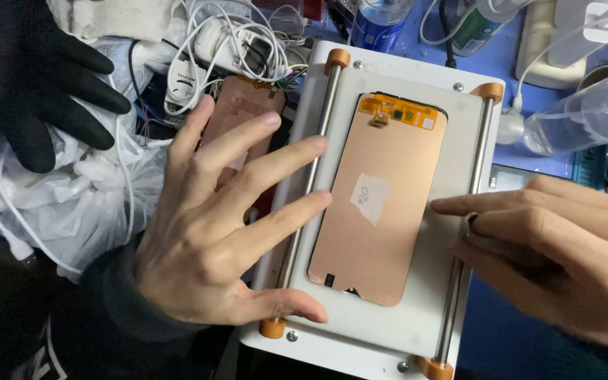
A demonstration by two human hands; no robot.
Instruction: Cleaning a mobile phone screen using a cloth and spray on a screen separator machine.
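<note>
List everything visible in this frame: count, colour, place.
phone screen panel: one, copper back, lying on the white plate
paper sticker: one, white, on that panel
heating plate: one, white, centre
rails: two, metal with orange ends, along the plate's sides
second panel: one, copper, left of the plate
cables: several, white, top
plastic bag: one, clear-white, left
glove: one, black, top left
bottles: two, top
left hand: fingers spread over the left rail
right hand: at the right rail
</note>
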